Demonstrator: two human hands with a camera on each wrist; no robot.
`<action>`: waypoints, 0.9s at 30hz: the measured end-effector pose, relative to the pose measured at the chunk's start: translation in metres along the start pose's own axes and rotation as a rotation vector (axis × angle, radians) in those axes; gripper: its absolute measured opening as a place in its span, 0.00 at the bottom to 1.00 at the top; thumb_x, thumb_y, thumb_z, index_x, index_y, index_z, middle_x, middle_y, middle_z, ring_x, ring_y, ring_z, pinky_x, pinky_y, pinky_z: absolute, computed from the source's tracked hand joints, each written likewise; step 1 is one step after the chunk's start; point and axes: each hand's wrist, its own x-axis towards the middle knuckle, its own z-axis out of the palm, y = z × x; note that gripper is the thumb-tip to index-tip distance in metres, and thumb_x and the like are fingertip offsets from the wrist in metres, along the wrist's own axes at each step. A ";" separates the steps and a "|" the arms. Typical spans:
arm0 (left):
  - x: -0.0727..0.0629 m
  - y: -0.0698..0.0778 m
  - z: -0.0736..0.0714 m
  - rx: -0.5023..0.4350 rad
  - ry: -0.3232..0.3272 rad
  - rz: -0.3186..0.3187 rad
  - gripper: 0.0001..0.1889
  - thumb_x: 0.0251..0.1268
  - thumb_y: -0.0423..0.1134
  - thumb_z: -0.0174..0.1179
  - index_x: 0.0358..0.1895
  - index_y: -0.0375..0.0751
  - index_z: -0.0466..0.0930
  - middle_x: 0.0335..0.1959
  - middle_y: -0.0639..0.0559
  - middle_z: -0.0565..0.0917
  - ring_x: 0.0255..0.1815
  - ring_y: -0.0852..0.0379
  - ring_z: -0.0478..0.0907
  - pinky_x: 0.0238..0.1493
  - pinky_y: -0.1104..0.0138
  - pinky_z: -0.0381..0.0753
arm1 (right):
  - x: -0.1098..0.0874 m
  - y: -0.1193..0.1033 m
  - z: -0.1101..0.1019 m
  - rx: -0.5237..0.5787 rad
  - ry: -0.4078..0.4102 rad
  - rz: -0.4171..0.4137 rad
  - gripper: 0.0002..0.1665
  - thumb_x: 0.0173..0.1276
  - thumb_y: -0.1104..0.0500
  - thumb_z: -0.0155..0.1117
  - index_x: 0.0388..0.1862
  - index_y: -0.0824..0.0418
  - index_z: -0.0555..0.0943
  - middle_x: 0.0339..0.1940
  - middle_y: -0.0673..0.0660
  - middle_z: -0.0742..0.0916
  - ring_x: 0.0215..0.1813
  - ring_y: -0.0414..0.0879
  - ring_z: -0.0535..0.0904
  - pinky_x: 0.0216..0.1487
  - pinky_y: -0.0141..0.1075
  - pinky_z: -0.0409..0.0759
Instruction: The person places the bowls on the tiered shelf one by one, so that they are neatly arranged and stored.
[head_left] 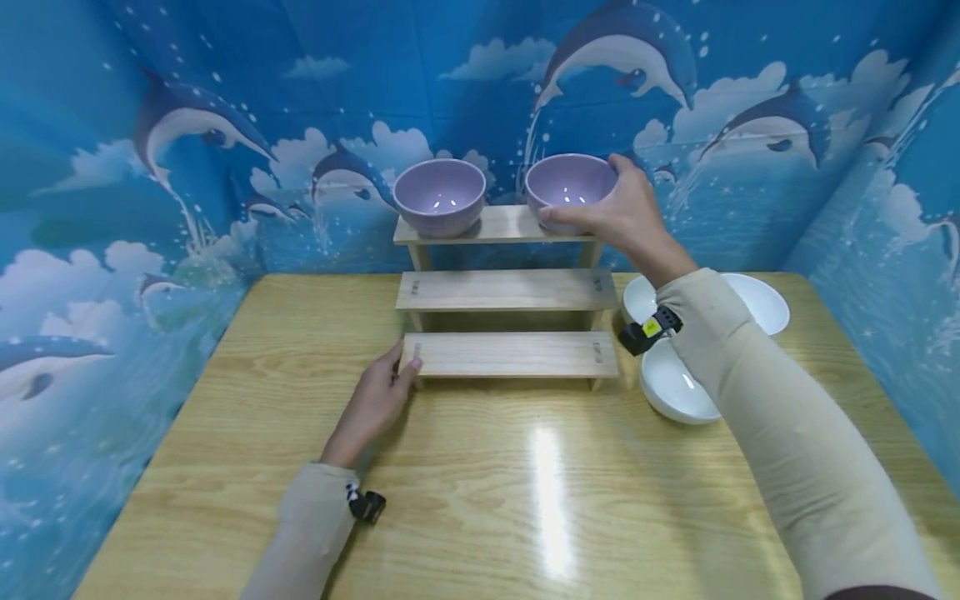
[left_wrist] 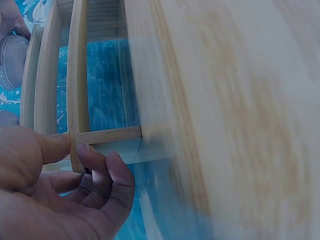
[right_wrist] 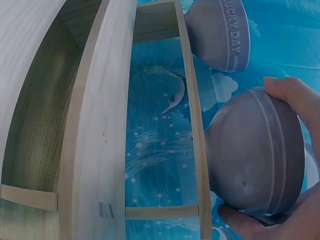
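My right hand (head_left: 626, 212) grips the rim and side of a purple bowl (right_wrist: 250, 150) at the right end of the wooden rack's top shelf (head_left: 502, 223). In the right wrist view the bowl's foot is right at that shelf. A second purple bowl (head_left: 439, 198), with raised lettering on its side, sits at the left end of the same shelf. My left hand (head_left: 375, 400) pinches the left end of the bottom shelf (head_left: 517, 355), thumb on one face and fingers beneath, as the left wrist view shows.
The rack's middle shelf (head_left: 506, 290) is bare wood. Right of the rack, partly behind my right forearm, are a white bowl (head_left: 675, 387), a smaller white bowl (head_left: 637, 298) and a white dish (head_left: 765, 302). A blue dolphin-print cloth (head_left: 337, 83) hangs behind the wooden table (head_left: 465, 500).
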 end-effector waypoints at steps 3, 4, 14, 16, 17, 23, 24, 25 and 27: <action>0.000 0.000 0.000 -0.004 -0.001 0.001 0.34 0.84 0.50 0.43 0.81 0.36 0.47 0.79 0.38 0.59 0.75 0.40 0.62 0.70 0.48 0.69 | -0.001 0.001 0.000 0.002 -0.002 -0.009 0.79 0.46 0.33 0.82 0.85 0.54 0.43 0.81 0.59 0.60 0.75 0.56 0.63 0.70 0.51 0.72; 0.000 -0.001 0.000 -0.005 0.000 0.002 0.34 0.84 0.50 0.43 0.81 0.35 0.47 0.79 0.38 0.59 0.75 0.40 0.63 0.70 0.48 0.69 | -0.001 0.001 0.000 -0.002 -0.002 -0.014 0.79 0.46 0.32 0.82 0.85 0.54 0.43 0.81 0.60 0.60 0.75 0.56 0.63 0.70 0.51 0.72; 0.002 -0.001 0.002 0.003 0.024 0.013 0.32 0.84 0.50 0.44 0.82 0.41 0.50 0.75 0.39 0.67 0.71 0.43 0.70 0.68 0.49 0.72 | -0.003 0.004 0.000 -0.047 0.002 -0.062 0.78 0.48 0.28 0.78 0.85 0.56 0.43 0.81 0.59 0.59 0.75 0.56 0.62 0.68 0.52 0.72; 0.002 -0.001 0.003 0.006 0.023 0.010 0.32 0.84 0.50 0.44 0.82 0.41 0.50 0.75 0.39 0.67 0.71 0.43 0.70 0.68 0.49 0.73 | -0.004 0.005 0.000 -0.054 0.004 -0.072 0.78 0.49 0.28 0.77 0.85 0.56 0.43 0.81 0.60 0.58 0.75 0.56 0.62 0.68 0.52 0.72; 0.002 -0.001 0.003 0.008 0.022 0.010 0.32 0.84 0.49 0.44 0.82 0.41 0.50 0.75 0.39 0.67 0.71 0.42 0.70 0.68 0.49 0.73 | -0.004 0.006 0.000 -0.058 0.005 -0.076 0.78 0.49 0.28 0.77 0.85 0.56 0.43 0.81 0.60 0.58 0.75 0.56 0.62 0.69 0.52 0.72; 0.002 0.000 0.003 0.012 0.023 0.009 0.31 0.84 0.49 0.44 0.81 0.41 0.51 0.74 0.38 0.69 0.70 0.43 0.71 0.66 0.48 0.74 | -0.006 0.009 0.000 -0.044 0.012 -0.086 0.78 0.49 0.29 0.78 0.85 0.55 0.43 0.80 0.59 0.60 0.76 0.54 0.62 0.70 0.52 0.71; 0.002 0.000 0.002 0.011 0.023 0.011 0.31 0.84 0.49 0.44 0.81 0.41 0.51 0.74 0.38 0.69 0.69 0.43 0.71 0.66 0.48 0.74 | -0.007 0.010 -0.001 -0.037 0.012 -0.088 0.77 0.48 0.29 0.78 0.85 0.55 0.44 0.80 0.58 0.61 0.75 0.54 0.62 0.70 0.51 0.71; 0.002 0.000 0.002 0.012 0.023 0.014 0.31 0.84 0.49 0.44 0.81 0.41 0.51 0.74 0.38 0.69 0.69 0.43 0.71 0.66 0.48 0.75 | -0.008 0.010 -0.001 -0.030 0.012 -0.094 0.77 0.48 0.30 0.79 0.85 0.55 0.44 0.79 0.58 0.62 0.75 0.54 0.63 0.70 0.51 0.71; 0.001 0.000 0.002 0.015 0.023 0.016 0.31 0.84 0.49 0.44 0.81 0.41 0.51 0.74 0.38 0.69 0.69 0.43 0.71 0.66 0.48 0.75 | -0.010 0.011 -0.002 -0.018 0.009 -0.096 0.77 0.49 0.30 0.79 0.85 0.54 0.44 0.79 0.58 0.62 0.75 0.53 0.63 0.70 0.52 0.70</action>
